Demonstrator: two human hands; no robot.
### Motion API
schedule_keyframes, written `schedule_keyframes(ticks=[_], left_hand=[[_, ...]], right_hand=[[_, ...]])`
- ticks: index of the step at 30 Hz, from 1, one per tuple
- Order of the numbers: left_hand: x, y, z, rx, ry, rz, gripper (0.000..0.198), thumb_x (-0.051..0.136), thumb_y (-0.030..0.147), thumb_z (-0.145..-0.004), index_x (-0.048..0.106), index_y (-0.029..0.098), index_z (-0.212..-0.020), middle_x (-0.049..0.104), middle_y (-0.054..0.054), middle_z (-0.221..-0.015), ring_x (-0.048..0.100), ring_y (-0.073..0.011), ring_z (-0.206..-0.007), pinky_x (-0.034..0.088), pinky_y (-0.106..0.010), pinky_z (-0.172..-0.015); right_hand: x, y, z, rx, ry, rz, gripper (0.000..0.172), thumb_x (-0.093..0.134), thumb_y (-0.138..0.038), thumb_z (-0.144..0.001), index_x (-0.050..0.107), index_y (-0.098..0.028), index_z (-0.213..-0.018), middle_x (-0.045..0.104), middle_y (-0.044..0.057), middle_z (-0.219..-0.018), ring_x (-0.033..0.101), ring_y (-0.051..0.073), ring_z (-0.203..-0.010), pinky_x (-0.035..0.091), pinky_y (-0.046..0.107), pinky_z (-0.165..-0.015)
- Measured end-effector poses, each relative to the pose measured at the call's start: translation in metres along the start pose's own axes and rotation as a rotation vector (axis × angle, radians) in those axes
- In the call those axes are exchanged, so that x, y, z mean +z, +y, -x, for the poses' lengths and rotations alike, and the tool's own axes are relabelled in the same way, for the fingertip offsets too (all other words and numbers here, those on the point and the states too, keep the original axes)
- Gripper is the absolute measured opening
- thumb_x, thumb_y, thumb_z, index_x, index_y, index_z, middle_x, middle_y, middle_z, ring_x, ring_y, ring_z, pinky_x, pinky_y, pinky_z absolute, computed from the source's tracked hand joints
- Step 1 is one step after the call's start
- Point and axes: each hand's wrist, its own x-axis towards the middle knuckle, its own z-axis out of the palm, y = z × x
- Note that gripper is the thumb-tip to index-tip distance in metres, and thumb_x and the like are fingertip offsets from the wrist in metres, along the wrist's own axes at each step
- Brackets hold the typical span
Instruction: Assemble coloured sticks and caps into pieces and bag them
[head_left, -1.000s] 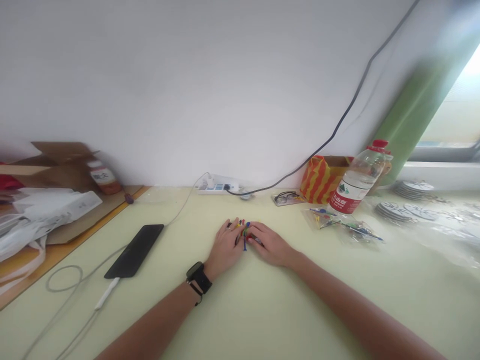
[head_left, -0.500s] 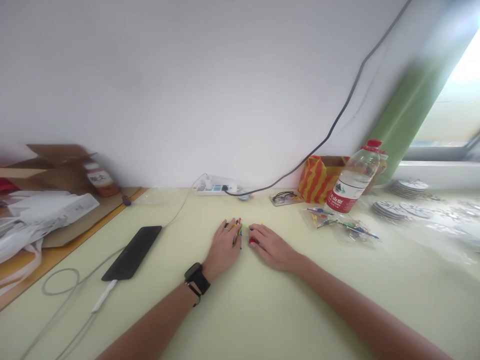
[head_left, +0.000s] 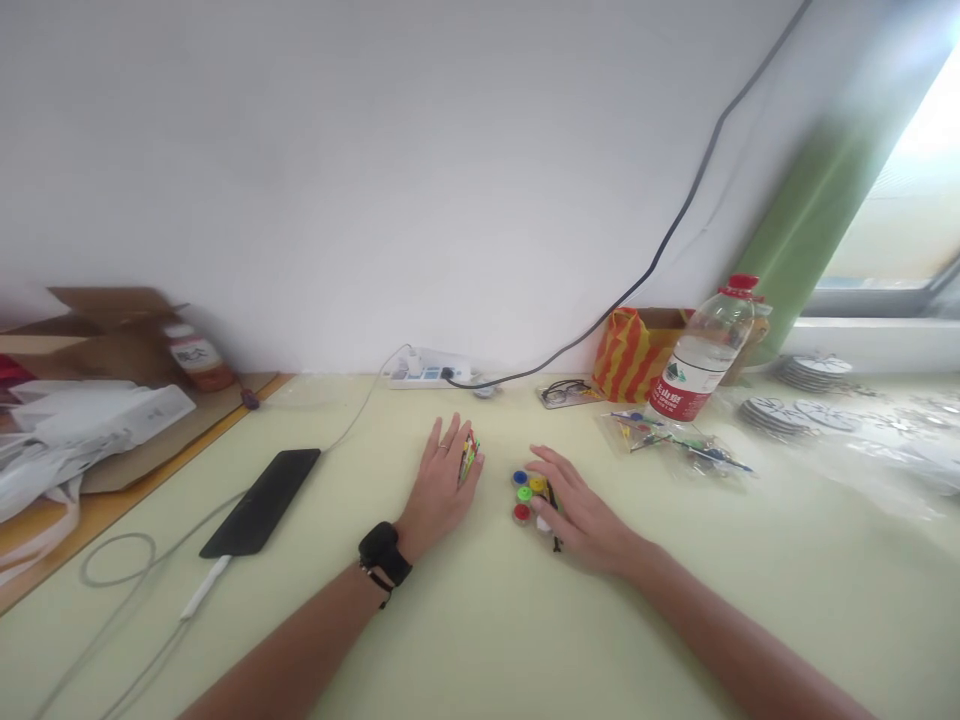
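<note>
My left hand (head_left: pixel 442 475) lies flat with its fingers stretched out over the table. Several thin coloured sticks (head_left: pixel 470 456) show between its thumb and index finger; the rest of them is hidden under the hand. My right hand (head_left: pixel 581 510) rests on its side, thumb and fingers apart and curved about a cluster of small round pots. In that cluster are a blue pot (head_left: pixel 520 478), a yellow pot (head_left: pixel 538 484), a green pot (head_left: pixel 524 494) and a red pot (head_left: pixel 521 513). Something white and black is partly hidden by the right thumb.
A black phone (head_left: pixel 262 502) with a cable lies at left. A power strip (head_left: pixel 429 374) stands against the wall. To the right are a water bottle (head_left: pixel 694 365), a striped bag (head_left: pixel 630 355), small plastic packets (head_left: pixel 694 448) and stacked discs (head_left: pixel 776 417). Packaging (head_left: pixel 112 415) fills the far left.
My right hand has moved right, away from my left hand, and the coloured pots that it mostly covered now show. My left hand's fingers have straightened and spread.
</note>
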Motion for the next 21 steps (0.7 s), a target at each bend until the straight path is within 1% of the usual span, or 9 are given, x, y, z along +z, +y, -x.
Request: schedule_keyframes(ticks=[2,5,7,9,11,13,17,19,21], left_hand=[[-0.007,0.014,0.004,0.08,-0.051,0.054,0.052,0.044,0.037,-0.107,0.035,0.025,-0.157,0.032,-0.009,-0.166,0.018,-0.0284,-0.157,0.027,-0.053,-0.126],[-0.012,0.032,0.011,0.245,-0.248,0.137,0.05,0.048,0.036,-0.106,0.04,0.031,-0.155,0.033,-0.005,-0.165,0.029,-0.0251,-0.153,0.031,-0.048,-0.126],[-0.013,0.038,0.015,0.343,-0.368,0.173,0.052,0.055,0.038,-0.103,0.043,0.033,-0.154,0.035,-0.003,-0.164,0.032,-0.0256,-0.152,0.033,-0.047,-0.125],[-0.012,0.041,0.017,0.394,-0.426,0.189,0.054,0.061,0.038,-0.1,0.046,0.033,-0.151,0.04,-0.003,-0.162,0.033,-0.0268,-0.152,0.036,-0.048,-0.124],[-0.009,0.04,0.017,0.393,-0.427,0.186,0.05,0.063,0.037,-0.099,0.052,0.032,-0.147,0.047,-0.005,-0.158,0.035,-0.0272,-0.151,0.037,-0.049,-0.123],[-0.006,0.038,0.016,0.362,-0.394,0.174,0.04,0.06,0.034,-0.101,0.058,0.03,-0.14,0.053,-0.006,-0.152,0.038,-0.0266,-0.149,0.039,-0.049,-0.122],[-0.001,0.033,0.014,0.314,-0.303,0.154,0.027,0.053,0.029,-0.103,0.065,0.028,-0.128,0.058,-0.007,-0.147,0.046,-0.0261,-0.144,0.041,-0.049,-0.121],[-0.001,0.031,0.013,0.315,-0.271,0.137,0.03,0.051,0.026,-0.104,0.064,0.028,-0.131,0.057,-0.007,-0.148,0.046,-0.0265,-0.143,0.039,-0.05,-0.121],[-0.002,0.031,0.013,0.343,-0.281,0.117,0.035,0.049,0.023,-0.105,0.06,0.029,-0.137,0.054,-0.006,-0.151,0.043,-0.0269,-0.145,0.037,-0.052,-0.122]], right_hand=[[-0.006,0.012,0.002,0.06,0.038,-0.041,0.04,0.037,-0.04,-0.107,0.043,-0.03,-0.145,0.043,0.01,-0.158,0.037,0.025,-0.15,0.038,0.049,-0.121],[-0.015,0.025,0.004,0.103,0.007,-0.086,0.045,0.046,-0.047,-0.104,0.045,-0.029,-0.144,0.056,0.011,-0.145,0.052,0.028,-0.137,0.046,0.049,-0.115],[-0.019,0.027,0.005,0.069,-0.067,-0.08,0.056,0.059,-0.054,-0.096,0.047,-0.029,-0.145,0.057,0.011,-0.146,0.054,0.03,-0.135,0.047,0.048,-0.114],[-0.019,0.026,0.004,0.024,-0.118,-0.047,0.065,0.066,-0.057,-0.091,0.047,-0.028,-0.146,0.054,0.01,-0.15,0.05,0.031,-0.139,0.044,0.049,-0.117],[-0.014,0.025,0.003,0.021,-0.108,-0.011,0.065,0.065,-0.058,-0.092,0.048,-0.028,-0.147,0.053,0.01,-0.152,0.047,0.031,-0.142,0.042,0.049,-0.118],[-0.009,0.026,0.002,0.046,-0.064,0.007,0.06,0.06,-0.056,-0.096,0.047,-0.028,-0.147,0.056,0.01,-0.149,0.05,0.03,-0.14,0.044,0.049,-0.117],[-0.004,0.03,0.001,0.047,0.012,-0.007,0.051,0.057,-0.047,-0.099,0.048,-0.028,-0.145,0.06,0.011,-0.143,0.055,0.029,-0.134,0.047,0.05,-0.113],[-0.008,0.029,0.0,0.007,0.043,-0.033,0.042,0.058,-0.037,-0.098,0.054,-0.027,-0.138,0.063,0.011,-0.138,0.057,0.029,-0.131,0.048,0.05,-0.111],[-0.013,0.027,0.0,-0.039,0.059,-0.057,0.028,0.059,-0.025,-0.094,0.062,-0.025,-0.122,0.067,0.011,-0.128,0.06,0.029,-0.125,0.05,0.048,-0.107]])
